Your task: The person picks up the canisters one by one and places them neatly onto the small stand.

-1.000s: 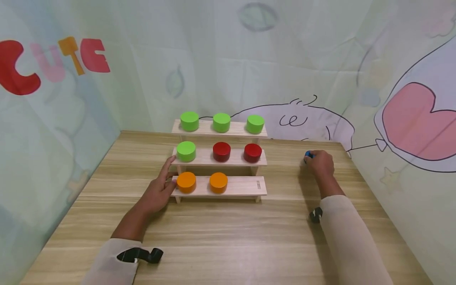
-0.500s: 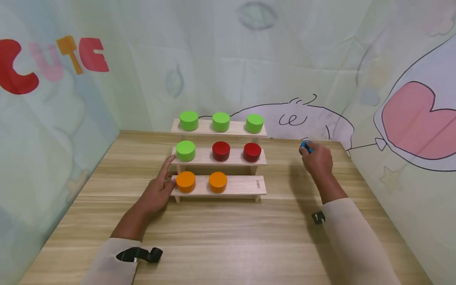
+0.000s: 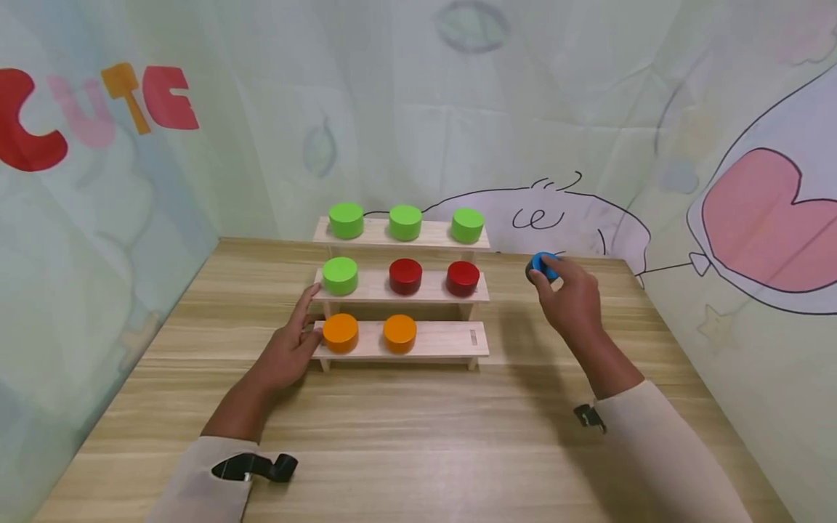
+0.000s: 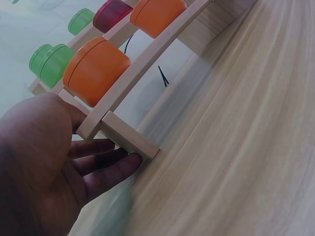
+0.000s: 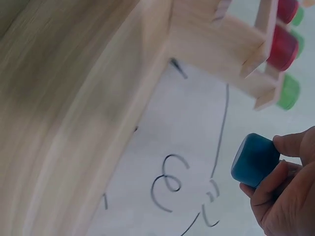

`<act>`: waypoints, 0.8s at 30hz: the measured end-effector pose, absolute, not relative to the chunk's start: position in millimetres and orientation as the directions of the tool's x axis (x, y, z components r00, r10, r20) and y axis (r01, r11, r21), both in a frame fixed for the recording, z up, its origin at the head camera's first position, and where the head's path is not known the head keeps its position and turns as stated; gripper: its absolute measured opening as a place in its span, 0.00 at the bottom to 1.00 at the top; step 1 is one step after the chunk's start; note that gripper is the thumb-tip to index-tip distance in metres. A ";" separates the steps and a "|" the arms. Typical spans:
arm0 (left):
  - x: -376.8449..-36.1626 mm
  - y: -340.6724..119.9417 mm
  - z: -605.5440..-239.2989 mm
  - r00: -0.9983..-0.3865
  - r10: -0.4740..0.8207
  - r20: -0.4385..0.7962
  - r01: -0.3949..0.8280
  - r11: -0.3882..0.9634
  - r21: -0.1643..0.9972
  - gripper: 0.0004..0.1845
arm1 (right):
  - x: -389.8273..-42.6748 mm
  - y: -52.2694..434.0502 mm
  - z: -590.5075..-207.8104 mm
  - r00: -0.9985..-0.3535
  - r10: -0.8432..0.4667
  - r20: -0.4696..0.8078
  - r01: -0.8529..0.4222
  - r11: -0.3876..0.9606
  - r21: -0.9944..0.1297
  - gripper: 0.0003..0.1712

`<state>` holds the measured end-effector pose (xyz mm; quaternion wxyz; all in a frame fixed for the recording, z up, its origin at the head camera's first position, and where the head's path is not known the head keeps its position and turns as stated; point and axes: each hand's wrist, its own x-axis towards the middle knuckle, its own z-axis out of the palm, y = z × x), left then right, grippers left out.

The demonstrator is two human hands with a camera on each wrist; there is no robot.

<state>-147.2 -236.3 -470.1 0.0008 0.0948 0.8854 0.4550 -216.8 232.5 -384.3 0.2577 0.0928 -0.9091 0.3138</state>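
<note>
In the head view my right hand (image 3: 572, 298) holds a round blue block (image 3: 543, 268) above the table, to the right of a three-tier wooden rack (image 3: 445, 340). The right wrist view has the blue block (image 5: 256, 160) pinched between thumb and fingers. At the rack's left end, my left hand (image 3: 288, 354) grips the side; in the left wrist view its thumb is by the lowest shelf's end and its fingers touch a leg (image 4: 129, 135). Two orange blocks (image 3: 399, 333) sit on the lowest shelf, whose right end is bare.
On the middle shelf stand a green block (image 3: 340, 276) and two red blocks (image 3: 405, 277). Three green blocks (image 3: 405, 223) line the top shelf. The wooden table (image 3: 405, 443) backs onto a printed curtain (image 3: 392, 109), which also hangs at both sides.
My right hand has lifted the blue block off the table and carried it leftward, nearer the rack. The left hand stays at the rack's left end.
</note>
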 end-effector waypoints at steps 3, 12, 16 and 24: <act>-147.2 -236.7 -468.8 -0.982 0.168 0.083 0.165 0.565 0.808 0.43 | -211.1 224.9 -380.0 -0.819 -0.030 0.573 -0.384 0.770 -0.509 0.22; -146.9 -236.5 -467.1 -0.984 0.166 0.067 0.152 0.573 0.805 0.43 | -188.7 201.4 -376.9 -0.774 -0.046 0.631 -0.473 0.704 -0.529 0.24; -147.5 -237.2 -467.7 -0.984 0.164 0.067 0.150 0.570 0.808 0.43 | -176.2 187.2 -377.5 -0.783 -0.062 0.618 -0.494 0.666 -0.559 0.25; -147.9 -236.8 -468.5 -0.984 0.166 0.064 0.148 0.563 0.813 0.43 | -155.9 169.9 -376.5 -0.799 -0.129 0.588 -0.551 0.549 -0.628 0.26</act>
